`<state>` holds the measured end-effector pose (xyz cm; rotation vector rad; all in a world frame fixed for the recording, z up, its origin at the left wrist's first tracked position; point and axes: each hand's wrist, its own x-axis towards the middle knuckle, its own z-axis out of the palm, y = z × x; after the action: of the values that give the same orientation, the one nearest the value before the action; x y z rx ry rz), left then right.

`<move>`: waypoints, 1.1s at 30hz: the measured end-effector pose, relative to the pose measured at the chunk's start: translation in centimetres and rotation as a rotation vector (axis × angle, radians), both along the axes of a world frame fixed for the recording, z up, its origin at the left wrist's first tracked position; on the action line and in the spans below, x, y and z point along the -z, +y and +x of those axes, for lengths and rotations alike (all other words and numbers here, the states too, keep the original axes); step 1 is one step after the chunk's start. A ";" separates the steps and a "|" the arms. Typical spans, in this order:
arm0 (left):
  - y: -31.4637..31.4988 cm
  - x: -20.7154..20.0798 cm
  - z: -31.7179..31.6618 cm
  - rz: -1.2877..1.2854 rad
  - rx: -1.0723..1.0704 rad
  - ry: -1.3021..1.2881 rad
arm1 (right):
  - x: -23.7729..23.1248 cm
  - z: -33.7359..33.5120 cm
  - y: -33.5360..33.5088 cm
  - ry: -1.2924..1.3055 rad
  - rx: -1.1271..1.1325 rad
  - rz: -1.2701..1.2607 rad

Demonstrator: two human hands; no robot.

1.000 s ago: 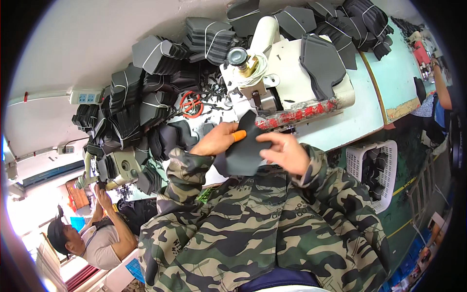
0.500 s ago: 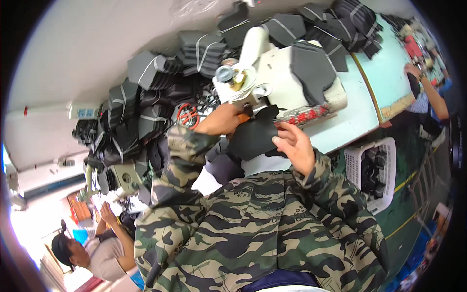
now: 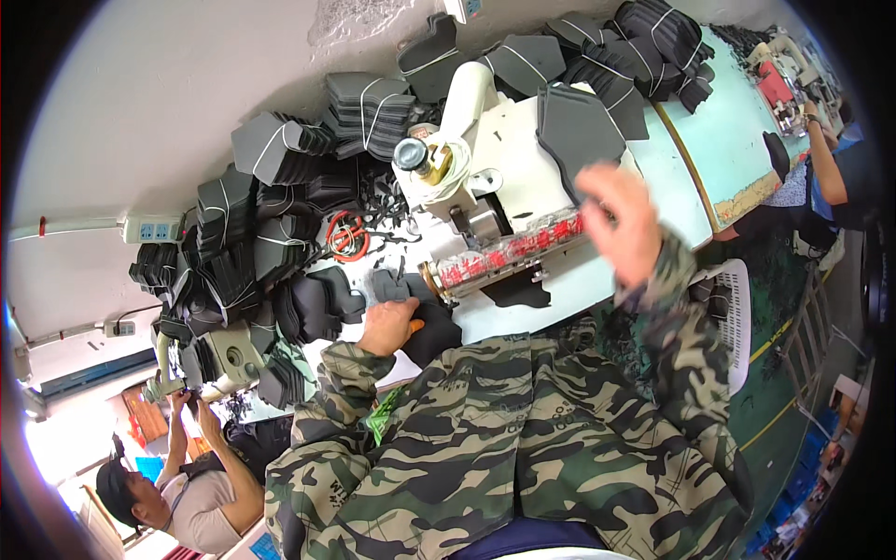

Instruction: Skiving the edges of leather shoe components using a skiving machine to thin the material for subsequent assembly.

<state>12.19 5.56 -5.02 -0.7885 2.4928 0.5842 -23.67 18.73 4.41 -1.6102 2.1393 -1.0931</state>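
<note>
Pieces (image 3: 441,338) under left grip (image 3: 388,327), jutting right; stack (image 3: 581,129) near right grip (image 3: 623,226).

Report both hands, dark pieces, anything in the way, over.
Left hand at dark pieces beside the machine, grip unclear. Right hand blurred, overlapping the grey stack in view; contact unclear. Nothing visibly blocking either hand.

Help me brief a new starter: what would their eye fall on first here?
First, probably, the cream machine at upper centre, patchy red along its front. Then the banded dark grey bundles massed behind it and to its left. Last, the camouflage-sleeved right hand, blurred, near the machine's right end.
</note>
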 end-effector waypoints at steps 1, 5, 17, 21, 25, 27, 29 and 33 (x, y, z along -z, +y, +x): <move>0.1 -0.7 -0.2 -0.014 0.035 0.012 | 0.1 2.4 0.4 -0.331 -0.074 0.103; -0.9 -3.7 -3.8 -0.125 0.296 0.125 | 4.2 8.1 0.8 -0.546 -0.751 0.198; -6.5 -8.0 -8.5 0.732 -0.400 0.034 | 6.9 11.5 -2.1 -0.989 -0.025 0.235; -7.3 -7.5 -12.9 0.518 -0.246 0.131 | 6.1 9.8 -0.7 -0.867 -0.070 0.180; -6.2 -5.8 -13.0 0.416 -0.203 0.335 | 2.0 5.3 -3.8 -0.089 -0.282 0.132; -4.3 -6.3 -12.6 0.296 -0.178 0.341 | -0.2 3.8 -6.4 0.090 -0.401 0.262; -3.2 -6.2 -12.1 0.153 -0.245 0.302 | -1.1 3.3 -6.2 0.147 -0.365 0.181; -1.9 -6.7 -9.4 0.769 -0.630 0.065 | -0.4 2.4 -2.6 -0.298 -0.290 0.146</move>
<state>2.77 3.69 1.71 -1.2043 1.7692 1.6601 -21.25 16.14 4.78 -1.5219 1.6931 -0.9881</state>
